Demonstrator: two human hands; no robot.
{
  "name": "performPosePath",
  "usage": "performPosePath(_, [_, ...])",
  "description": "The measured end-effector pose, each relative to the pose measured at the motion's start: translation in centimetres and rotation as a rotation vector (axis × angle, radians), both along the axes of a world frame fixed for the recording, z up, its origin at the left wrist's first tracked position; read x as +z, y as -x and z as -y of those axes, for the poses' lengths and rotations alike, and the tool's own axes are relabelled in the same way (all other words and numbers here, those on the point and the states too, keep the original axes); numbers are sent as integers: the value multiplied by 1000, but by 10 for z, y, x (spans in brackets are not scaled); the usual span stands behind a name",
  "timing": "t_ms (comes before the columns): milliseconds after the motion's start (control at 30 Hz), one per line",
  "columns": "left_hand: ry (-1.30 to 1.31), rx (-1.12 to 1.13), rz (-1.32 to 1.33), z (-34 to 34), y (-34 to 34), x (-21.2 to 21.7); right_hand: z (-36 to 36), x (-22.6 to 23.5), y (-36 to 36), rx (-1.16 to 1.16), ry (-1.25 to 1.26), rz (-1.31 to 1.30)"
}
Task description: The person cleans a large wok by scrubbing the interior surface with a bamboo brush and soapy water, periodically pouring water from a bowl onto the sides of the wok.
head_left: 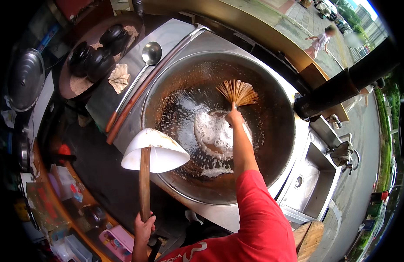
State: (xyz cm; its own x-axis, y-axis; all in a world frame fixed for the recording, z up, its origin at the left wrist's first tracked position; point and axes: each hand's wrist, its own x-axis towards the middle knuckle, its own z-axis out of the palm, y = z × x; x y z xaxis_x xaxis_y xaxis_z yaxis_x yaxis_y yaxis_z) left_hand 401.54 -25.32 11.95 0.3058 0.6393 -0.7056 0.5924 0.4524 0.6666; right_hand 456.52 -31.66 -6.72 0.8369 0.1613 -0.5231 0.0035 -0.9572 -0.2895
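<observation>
The fingers of the right hand [234, 118] are closed around the base of a bamboo brush [238, 91], its bristles fanned out inside the large wok [274, 100]. The fingers of the left hand [144, 228] are wrapped around the wooden shaft of a white dipper [167, 158], which overlaps the wok's near-left rim in view. Foamy liquid [213, 133] lies in the wok, set into the metal worktop [206, 41].

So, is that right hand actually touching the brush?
Touching. The head view shows the right hand closed around the handle of the brush, with the fanned end sticking out beyond the grip.
</observation>
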Motion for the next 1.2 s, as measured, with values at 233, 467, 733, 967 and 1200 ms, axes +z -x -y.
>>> performPosePath(233, [21, 34, -26, 11, 3, -2, -97, 19, 81, 384, -408, -255])
performPosePath(467, [57, 30, -20, 10, -8, -6, -53, -3, 16, 538, 202, 222])
performPosePath(733, [84, 46, 6, 17, -16, -17, -66, -1, 18, 453, -91, 88])
performPosePath(967, [90, 51, 29, 26, -15, -25, -34, -2, -33, 251, 187, 305])
performPosePath(1200, [156, 47, 76, 30, -19, -32, -80, -3, 41, 745, 37, 260])
